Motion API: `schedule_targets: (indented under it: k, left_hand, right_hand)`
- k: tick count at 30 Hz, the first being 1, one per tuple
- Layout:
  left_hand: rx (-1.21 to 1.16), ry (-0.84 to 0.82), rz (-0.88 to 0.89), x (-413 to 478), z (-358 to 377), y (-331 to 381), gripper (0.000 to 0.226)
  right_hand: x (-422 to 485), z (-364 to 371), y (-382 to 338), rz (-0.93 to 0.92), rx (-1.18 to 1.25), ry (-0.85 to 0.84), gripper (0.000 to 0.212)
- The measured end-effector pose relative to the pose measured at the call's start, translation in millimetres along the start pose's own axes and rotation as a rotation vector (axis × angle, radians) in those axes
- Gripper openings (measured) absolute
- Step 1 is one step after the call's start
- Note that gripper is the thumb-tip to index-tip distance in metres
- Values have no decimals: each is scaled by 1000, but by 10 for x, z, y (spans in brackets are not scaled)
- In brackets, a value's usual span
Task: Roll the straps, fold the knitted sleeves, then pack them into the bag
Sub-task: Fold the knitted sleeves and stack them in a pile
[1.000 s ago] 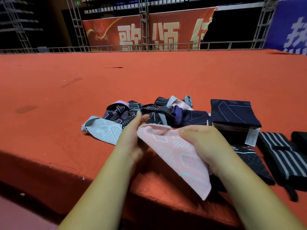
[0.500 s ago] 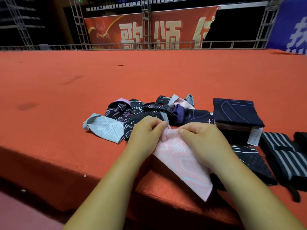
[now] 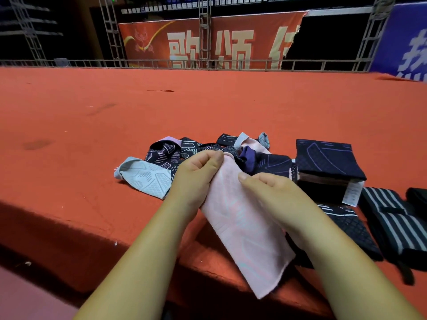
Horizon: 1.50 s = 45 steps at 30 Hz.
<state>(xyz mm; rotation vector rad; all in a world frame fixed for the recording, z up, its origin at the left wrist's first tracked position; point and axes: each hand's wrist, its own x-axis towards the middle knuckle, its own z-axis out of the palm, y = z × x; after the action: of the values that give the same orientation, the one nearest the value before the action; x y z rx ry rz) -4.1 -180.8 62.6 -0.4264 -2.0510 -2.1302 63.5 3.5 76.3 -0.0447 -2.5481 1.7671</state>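
A pink knitted sleeve [image 3: 245, 229] hangs over the front edge of the red-carpeted stage, held in both hands. My left hand [image 3: 196, 176] grips its upper left edge, thumb on top. My right hand [image 3: 272, 195] pinches its right edge. Behind them lies a loose pile of dark patterned sleeves [image 3: 265, 162], with a light blue sleeve [image 3: 145, 176] at the pile's left. A neat stack of folded sleeves [image 3: 328, 162] with a white tag sits to the right. Striped black straps [image 3: 392, 218] lie further right.
A flat dark patterned sleeve [image 3: 349, 227] lies under my right forearm. The red carpet [image 3: 208, 107] stretches far back to a metal railing [image 3: 231, 64] and banners. The stage's front edge drops off just below my hands.
My hands moved from close together at the sleeve's top to its two sides. The sleeve was lifted and now hangs longer and narrower.
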Motion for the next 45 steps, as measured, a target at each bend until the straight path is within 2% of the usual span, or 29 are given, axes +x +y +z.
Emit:
schedule_targets:
  k: [6,9,12,18,21,24,27,32,38,42,45]
  left_hand:
    - [96,-46,-14,-47,-33,82,11]
    - [130,-181,-95,-33,-92,33,21]
    - [110,-302,-137,-81,-76,16,24]
    - [-39,-237,-186,-64,-43,9,12]
    - [-198,-328,-241,-63,-66,28,11]
    - [-248,-386,-256,-69,-77,47,13]
    - [-266,-333,-237,-43,-82,-4,4]
    - [-334,-226,-224,24,-77,-63,11]
    - [-214,-114,-202,31,-32,-80,6]
    - [-55,-161,-303,6,-41,-49,34]
    - [-170,-260,-411,-19,-54,-67,60]
  right_hand:
    - [-12,62,13,-102,114,83,11]
    - [-11,45,18,-154,68,25,16]
    - [-14,17,13,-151,14,40,11]
    - [13,-20,29,-131,-69,99,12]
    - [7,-36,32,-141,-103,83,10]
    - [-6,-86,7,-142,-111,40,10]
    - [-7,-108,-10,-147,-112,28,13]
    - [6,-75,-6,-128,-140,45,14]
    - [16,-68,20,-141,-190,169,12]
    - [32,-54,30,-179,-103,287,13]
    - [60,-66,44,-156,46,387,15]
